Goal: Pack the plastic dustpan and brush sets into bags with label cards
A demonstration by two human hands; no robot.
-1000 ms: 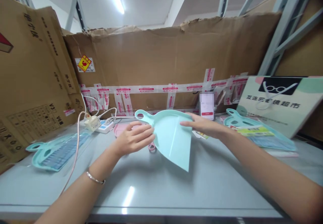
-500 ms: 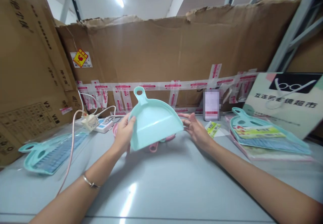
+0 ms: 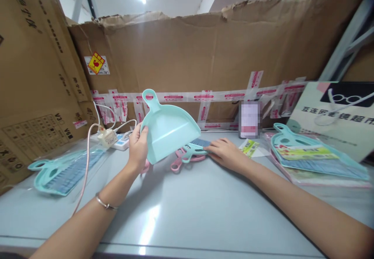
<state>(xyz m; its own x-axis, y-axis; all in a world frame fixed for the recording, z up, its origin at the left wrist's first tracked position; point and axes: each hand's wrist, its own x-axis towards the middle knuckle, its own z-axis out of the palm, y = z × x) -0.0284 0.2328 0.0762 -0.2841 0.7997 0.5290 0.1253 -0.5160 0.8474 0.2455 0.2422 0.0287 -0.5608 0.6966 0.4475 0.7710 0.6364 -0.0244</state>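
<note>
A light turquoise dustpan [image 3: 171, 132] is raised above the table, tilted, its ring-shaped handle pointing up. My left hand [image 3: 138, 146] grips it by its left edge, thumb on the front face. Behind and below the pan lies a turquoise hand brush [image 3: 194, 152] with blue bristles, on top of a pink brush [image 3: 176, 165]. My right hand [image 3: 226, 154] has its fingers closed on the right end of the turquoise brush. The pan hides part of both brushes.
At left lies a bagged turquoise dustpan set [image 3: 66, 173], near a power strip [image 3: 121, 142] and cable. More packed sets [image 3: 309, 150] are stacked at right. A phone [image 3: 249, 119] leans on the cardboard wall [image 3: 181, 56], with a yellow-green label card [image 3: 249, 148] before it.
The dustpan has moved left and slightly up with my left hand. My right hand has left the pan's right edge and lowered onto the turquoise brush, which now shows more.
</note>
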